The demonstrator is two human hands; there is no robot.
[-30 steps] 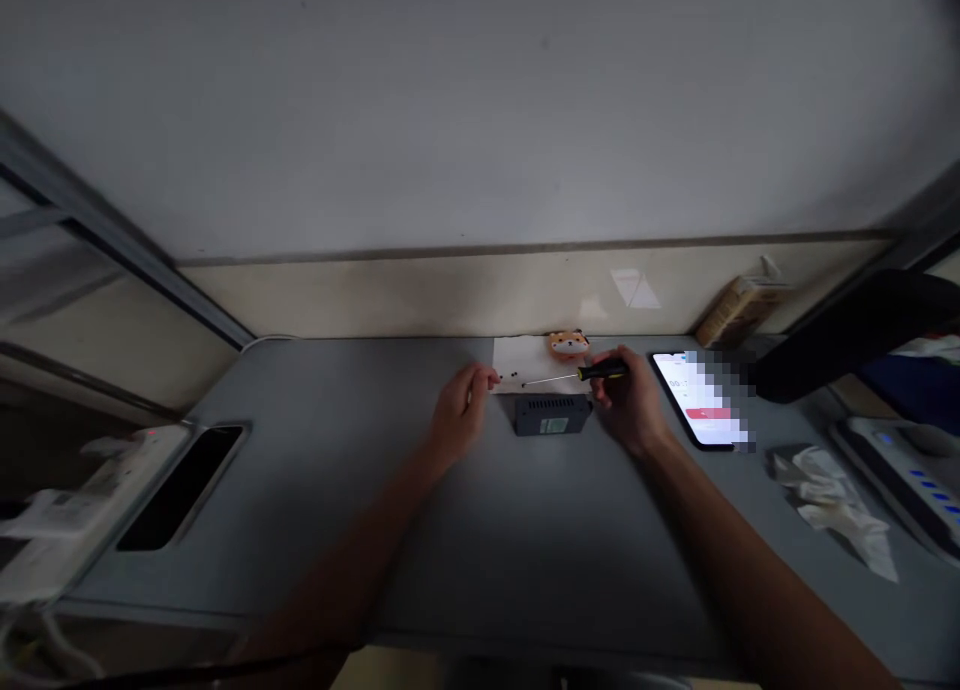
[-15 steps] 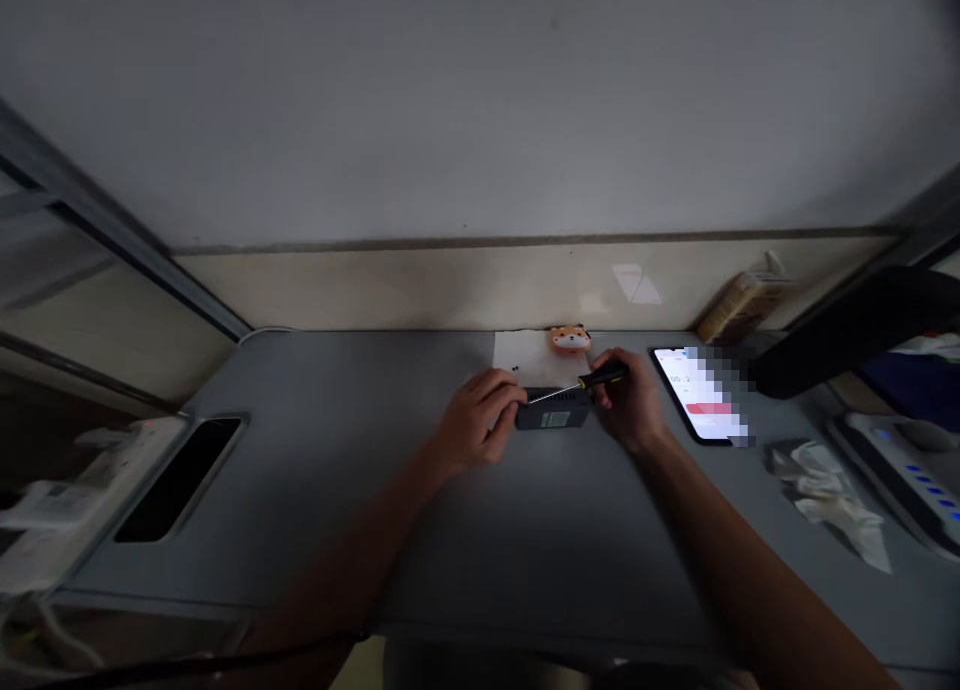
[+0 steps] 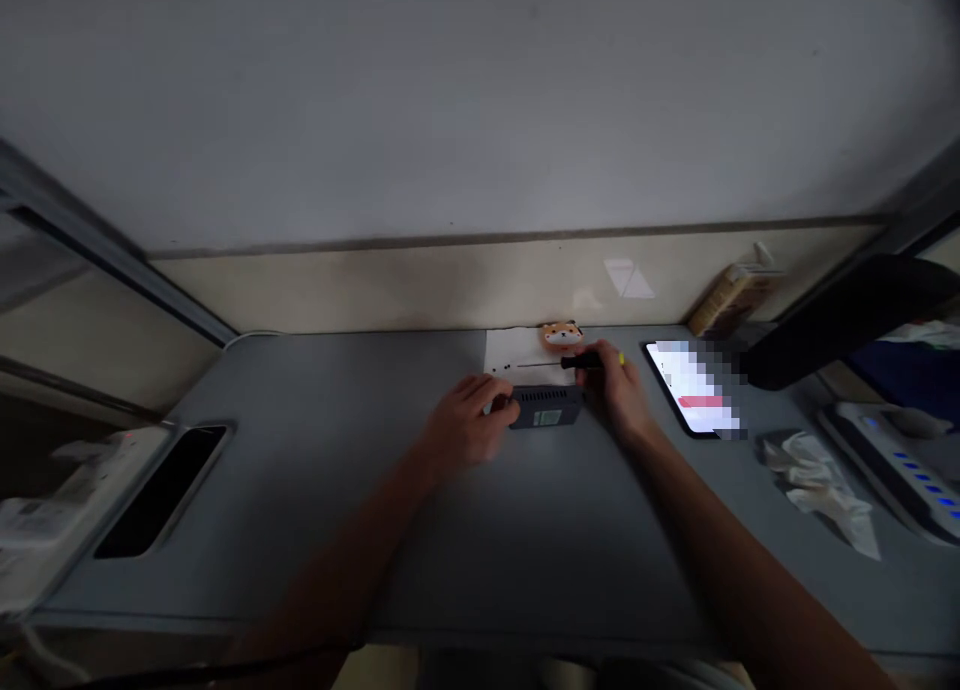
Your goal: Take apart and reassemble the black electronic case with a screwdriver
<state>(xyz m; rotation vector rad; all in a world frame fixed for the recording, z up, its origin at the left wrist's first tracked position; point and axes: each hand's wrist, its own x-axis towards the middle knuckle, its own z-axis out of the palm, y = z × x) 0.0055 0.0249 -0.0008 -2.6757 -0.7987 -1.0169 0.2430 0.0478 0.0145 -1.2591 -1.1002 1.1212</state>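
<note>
So your dark slotted box (image 3: 546, 407) is sitting on the grey desk (image 3: 420, 580) right between your hands, slots along the upper part and a pale label on the side facing you; your left hand (image 3: 472, 422) is at its left end, fingers bent and thumb tip up against that edge, though I honestly can't tell if you're pinching the box or something tiny there; your right hand (image 3: 621, 388) is just off the box's right end, fingers wrapped around the black handle of a screwdriver (image 3: 574, 362). The shaft points left across the white paper (image 3: 517, 347) behind the box, tip close to some little dark bits (image 3: 507, 367), too small for me to make out; an orange animal-faced thing (image 3: 562, 336) sits at the paper's back right, near your right hand. Further out, you've got a lit phone (image 3: 686, 385) lying to the right of that hand, crumpled tissue (image 3: 821, 485) beyond it and a carton (image 3: 731, 300) back by the wall; way over on your left, well apart from either hand, there's a dark-screened phone (image 3: 161, 490) near the desk's edge.
</note>
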